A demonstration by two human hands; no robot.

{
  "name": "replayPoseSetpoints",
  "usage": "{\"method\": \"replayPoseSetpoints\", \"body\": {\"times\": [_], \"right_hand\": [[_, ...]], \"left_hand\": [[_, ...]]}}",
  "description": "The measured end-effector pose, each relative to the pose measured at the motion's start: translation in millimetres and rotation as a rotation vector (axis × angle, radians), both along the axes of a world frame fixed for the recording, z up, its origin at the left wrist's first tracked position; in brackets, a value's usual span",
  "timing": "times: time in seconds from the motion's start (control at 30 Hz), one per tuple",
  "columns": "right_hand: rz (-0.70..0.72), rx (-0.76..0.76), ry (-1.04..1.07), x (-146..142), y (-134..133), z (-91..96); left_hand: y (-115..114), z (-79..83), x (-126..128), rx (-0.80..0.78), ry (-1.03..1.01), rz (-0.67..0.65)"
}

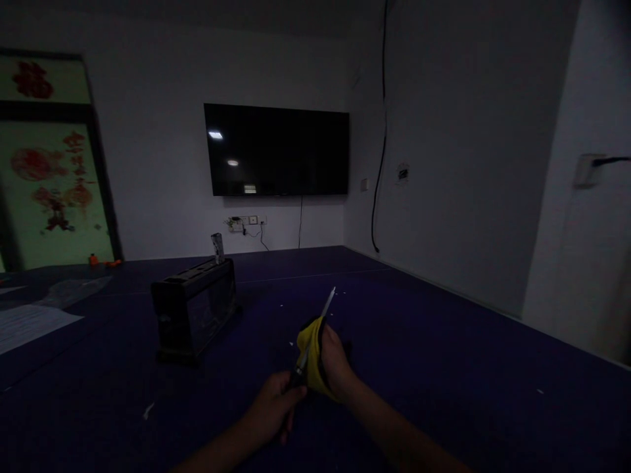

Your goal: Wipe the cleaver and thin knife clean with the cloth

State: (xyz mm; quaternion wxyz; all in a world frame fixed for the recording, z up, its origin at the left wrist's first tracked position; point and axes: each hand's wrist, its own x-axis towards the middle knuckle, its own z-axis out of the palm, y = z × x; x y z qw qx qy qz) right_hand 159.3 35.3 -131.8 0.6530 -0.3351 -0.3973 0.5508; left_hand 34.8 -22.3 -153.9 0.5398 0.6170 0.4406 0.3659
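Observation:
My left hand (pixel 270 408) is closed around the dark handle of a knife (pixel 323 315) whose thin bright blade points up and away from me. My right hand (pixel 335 362) is wrapped around a yellow cloth (pixel 310 355) that is folded over the lower part of the blade. Both hands hover low over the dark blue table top (pixel 444 368). A dark knife block (pixel 193 309) stands on the table to the left, with one handle (pixel 217 247) sticking up from its far end.
White sheets (pixel 29 322) and a clear plastic bag lie at the table's left edge. A black wall-mounted TV (pixel 279 150), a socket strip below it and a hanging cable (pixel 382 125) are on the far walls. The room is dim.

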Motion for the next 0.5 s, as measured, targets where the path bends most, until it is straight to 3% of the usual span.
{"method": "replayPoseSetpoints", "body": {"times": [0.13, 0.5], "right_hand": [[-0.006, -0.042, -0.064, -9, -5, -6.0], [0.127, 0.067, -0.181, -18, -19, -5.8]], "left_hand": [[-2, 1.9, 0, 0.01, -0.037, 0.049], [-4, 3.3, 0, 0.04, -0.148, 0.11]]}}
